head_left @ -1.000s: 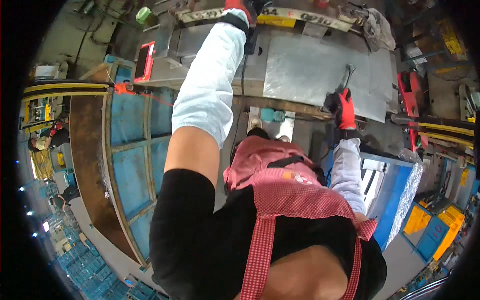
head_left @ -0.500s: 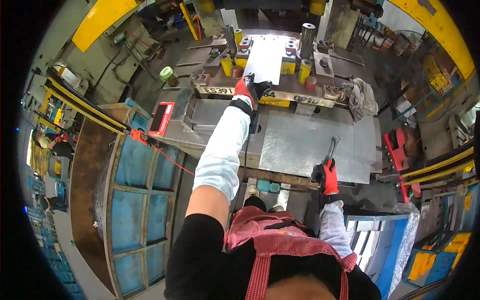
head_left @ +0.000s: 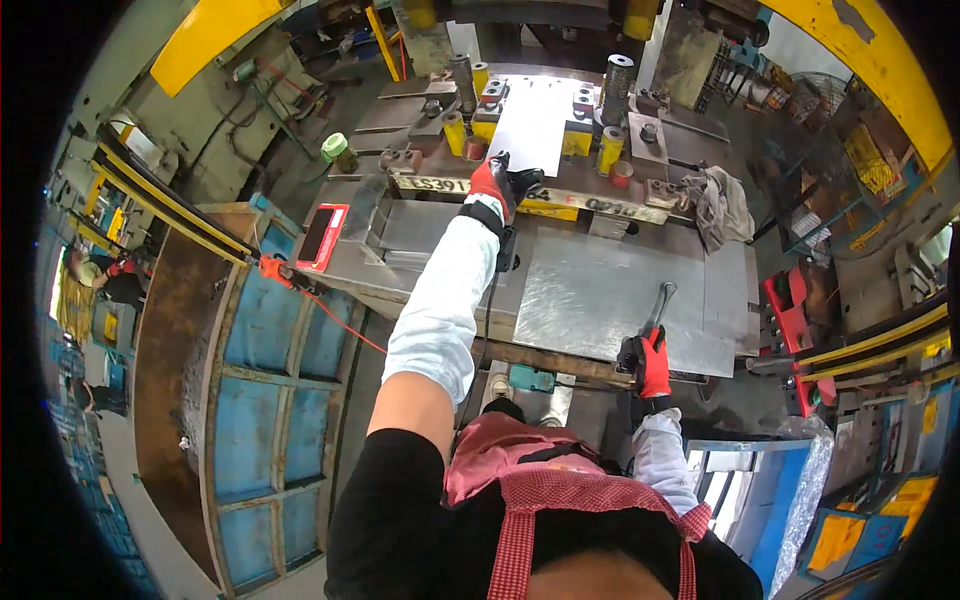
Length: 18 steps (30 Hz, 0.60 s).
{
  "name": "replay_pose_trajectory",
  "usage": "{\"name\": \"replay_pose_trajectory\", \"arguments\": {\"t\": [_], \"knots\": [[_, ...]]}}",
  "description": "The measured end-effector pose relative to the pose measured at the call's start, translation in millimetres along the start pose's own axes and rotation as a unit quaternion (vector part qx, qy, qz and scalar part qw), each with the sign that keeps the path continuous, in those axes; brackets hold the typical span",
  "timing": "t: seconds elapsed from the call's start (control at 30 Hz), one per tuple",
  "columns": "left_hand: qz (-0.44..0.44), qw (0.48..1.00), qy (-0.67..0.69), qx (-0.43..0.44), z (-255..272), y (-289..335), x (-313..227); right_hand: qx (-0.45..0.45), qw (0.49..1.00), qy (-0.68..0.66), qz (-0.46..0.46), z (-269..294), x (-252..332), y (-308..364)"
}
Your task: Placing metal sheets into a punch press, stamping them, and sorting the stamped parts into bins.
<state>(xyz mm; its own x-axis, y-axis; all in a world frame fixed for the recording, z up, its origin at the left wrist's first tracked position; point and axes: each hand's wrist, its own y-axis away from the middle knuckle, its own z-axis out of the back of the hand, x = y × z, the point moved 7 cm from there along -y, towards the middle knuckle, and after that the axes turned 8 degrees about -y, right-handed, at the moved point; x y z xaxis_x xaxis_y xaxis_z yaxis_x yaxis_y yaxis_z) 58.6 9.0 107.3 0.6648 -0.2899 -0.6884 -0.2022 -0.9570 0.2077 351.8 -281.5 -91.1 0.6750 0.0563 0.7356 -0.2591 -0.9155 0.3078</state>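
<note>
My left hand (head_left: 505, 187), in a red and black glove, reaches forward to the near edge of a bright metal sheet (head_left: 530, 120). Its thumb and fingers are spread apart and appear to touch that edge. The sheet lies in the press die (head_left: 440, 188), between yellow blocks and posts. Nearer me, my right hand (head_left: 650, 362), gloved the same way, is closed round the red handle of a wrench-like tool (head_left: 663, 303) with a rounded grey end. That tool points forward over a large flat metal sheet (head_left: 590, 290) on the press table.
A grey rag (head_left: 722, 205) hangs at the die's right corner. Left of the die lie stacked metal plates (head_left: 410, 228) and a red-framed card (head_left: 323, 238). A blue-panelled rack (head_left: 250, 430) stands at left, a red control box (head_left: 790, 305) at right. Yellow-black bars flank both sides.
The whole view has shifted slightly. Both hands stay in nearly the same places, the left at the sheet's near edge and the right round the wrench-like tool.
</note>
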Motion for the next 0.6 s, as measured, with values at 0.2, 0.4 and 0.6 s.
{"name": "replay_pose_trajectory", "arguments": {"t": [0.2,0.4,0.6], "knots": [[0.014,1.000,-0.010,-0.013,-2.2,0.3,1.3,0.038,0.998,-0.041,-0.010,-15.7,2.1,6.0],[-0.004,1.000,-0.009,-0.007,3.8,1.5,0.7,0.042,0.999,0.008,-0.007,-33.7,13.4,14.8],[-0.016,1.000,-0.001,0.017,5.5,-0.3,-2.6,0.040,0.998,0.043,-0.005,-37.4,16.5,16.7]]}}
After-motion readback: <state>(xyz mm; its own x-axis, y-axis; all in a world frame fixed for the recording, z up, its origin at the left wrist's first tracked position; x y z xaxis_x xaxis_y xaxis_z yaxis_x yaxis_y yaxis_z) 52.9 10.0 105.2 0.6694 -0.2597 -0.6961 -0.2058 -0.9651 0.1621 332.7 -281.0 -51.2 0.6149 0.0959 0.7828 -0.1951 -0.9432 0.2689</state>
